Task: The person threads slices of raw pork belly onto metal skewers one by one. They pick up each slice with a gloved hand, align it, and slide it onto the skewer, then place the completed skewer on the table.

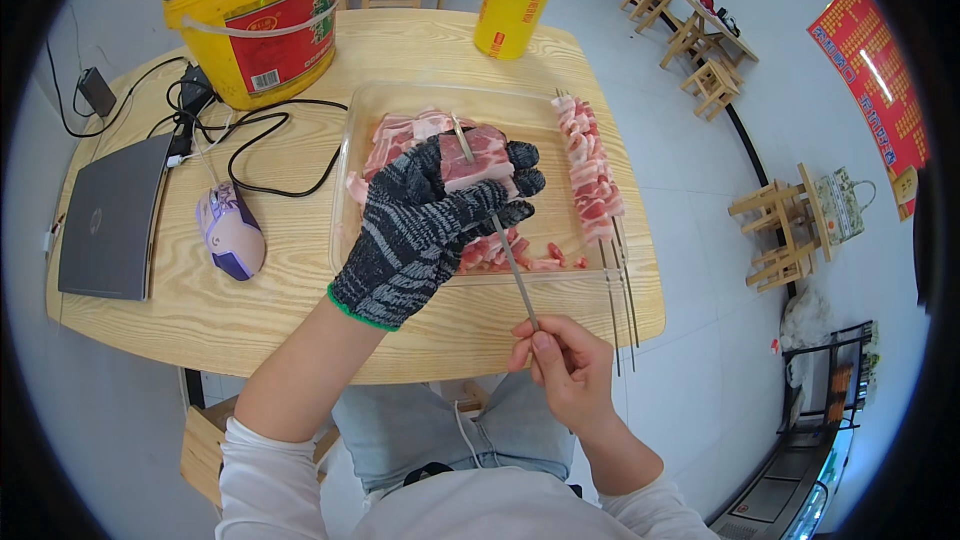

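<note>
My left hand (420, 225), in a dark grey knitted glove with a green cuff, holds a slice of raw pork (487, 157) over a clear plastic tray (465, 280). A flat metal skewer (516, 277) runs through the slice, its tip showing on top. Bare, my right hand (566, 360) grips the skewer's lower end between thumb and fingers. Inside the tray lie raw pork slices (397, 131) at the back left and small pork pieces (491, 253) nearer me. Several loaded meat skewers (589, 165) rest along its right edge, their bare ends pointing towards me.
On the wooden table (300, 337) stand a yellow bucket (247, 30) of skewers and a yellow roll of wrap (521, 0). To the left are a closed HP laptop (112, 217), a mouse (229, 229) and a black cable (281, 120). Wooden stools (712, 86) stand beyond on the right.
</note>
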The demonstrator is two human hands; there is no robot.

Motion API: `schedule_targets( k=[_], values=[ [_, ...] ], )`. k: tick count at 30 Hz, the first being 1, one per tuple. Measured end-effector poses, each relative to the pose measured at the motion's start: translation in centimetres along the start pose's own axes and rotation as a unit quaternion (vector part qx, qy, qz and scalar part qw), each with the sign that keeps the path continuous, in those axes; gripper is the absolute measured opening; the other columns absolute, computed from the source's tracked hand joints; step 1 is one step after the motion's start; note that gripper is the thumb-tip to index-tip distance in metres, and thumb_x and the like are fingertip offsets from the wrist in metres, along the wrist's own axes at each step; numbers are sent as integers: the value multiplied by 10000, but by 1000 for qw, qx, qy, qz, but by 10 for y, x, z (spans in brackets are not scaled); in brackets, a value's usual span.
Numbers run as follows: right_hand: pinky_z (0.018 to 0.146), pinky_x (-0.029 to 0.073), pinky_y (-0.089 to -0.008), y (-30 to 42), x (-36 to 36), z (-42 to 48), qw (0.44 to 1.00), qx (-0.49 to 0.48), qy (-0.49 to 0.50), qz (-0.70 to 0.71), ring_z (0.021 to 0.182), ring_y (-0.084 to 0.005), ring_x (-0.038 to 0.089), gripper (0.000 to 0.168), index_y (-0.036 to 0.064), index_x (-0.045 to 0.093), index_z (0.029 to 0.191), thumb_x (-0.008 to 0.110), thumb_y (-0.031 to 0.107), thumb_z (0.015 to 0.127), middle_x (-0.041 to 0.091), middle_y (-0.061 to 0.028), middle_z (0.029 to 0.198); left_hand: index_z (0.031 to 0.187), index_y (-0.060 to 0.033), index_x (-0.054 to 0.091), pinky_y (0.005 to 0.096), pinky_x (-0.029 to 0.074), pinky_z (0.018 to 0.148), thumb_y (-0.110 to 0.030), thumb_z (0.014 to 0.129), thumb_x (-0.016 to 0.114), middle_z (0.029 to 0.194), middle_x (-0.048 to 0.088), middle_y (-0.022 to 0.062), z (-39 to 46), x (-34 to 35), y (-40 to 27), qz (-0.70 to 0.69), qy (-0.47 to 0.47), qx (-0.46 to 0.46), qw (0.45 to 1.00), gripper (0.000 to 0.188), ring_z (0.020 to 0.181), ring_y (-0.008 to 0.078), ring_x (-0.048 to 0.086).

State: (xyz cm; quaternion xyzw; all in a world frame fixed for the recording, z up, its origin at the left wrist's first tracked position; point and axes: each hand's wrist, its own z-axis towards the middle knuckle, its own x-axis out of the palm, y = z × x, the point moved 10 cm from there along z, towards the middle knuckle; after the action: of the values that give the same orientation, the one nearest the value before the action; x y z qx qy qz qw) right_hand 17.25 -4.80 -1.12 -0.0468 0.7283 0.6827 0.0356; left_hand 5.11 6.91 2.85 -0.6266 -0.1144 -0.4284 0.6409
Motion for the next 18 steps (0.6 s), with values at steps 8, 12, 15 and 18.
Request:
schedule_targets(
  k=[8,12,15,18],
  values=[
    [431,278,-158,-9,-7,-15,999,-30,-7,-21,461,-13,331,160,-34,554,970,426,50,923,592,-62,669,1177,13,450,314,518,818,15,795,616,1152,557,151,-2,1,-6,10,-32,18,999,417,995,223,588],
    [423,274,-158,-9,-9,-20,999,-36,-6,-39,457,-12,330,165,-34,558,977,428,56,926,592,-63,666,1185,7,445,313,516,824,18,796,612,1163,551,149,-4,2,-6,13,-31,20,999,424,999,222,586],
    [419,276,-159,-9,-10,-23,999,-38,-9,-38,456,-12,333,168,-34,560,977,429,59,927,593,-62,663,1192,3,442,311,514,827,21,796,611,1169,548,150,-4,3,-6,16,-33,20,999,431,1006,222,583],
    [419,281,-157,-9,-10,-24,998,-39,-10,-41,454,-14,336,169,-35,560,976,428,59,927,594,-61,659,1196,1,442,311,511,828,23,796,609,1172,547,150,-4,3,-6,12,-39,21,999,434,1011,221,581]
  ],
)
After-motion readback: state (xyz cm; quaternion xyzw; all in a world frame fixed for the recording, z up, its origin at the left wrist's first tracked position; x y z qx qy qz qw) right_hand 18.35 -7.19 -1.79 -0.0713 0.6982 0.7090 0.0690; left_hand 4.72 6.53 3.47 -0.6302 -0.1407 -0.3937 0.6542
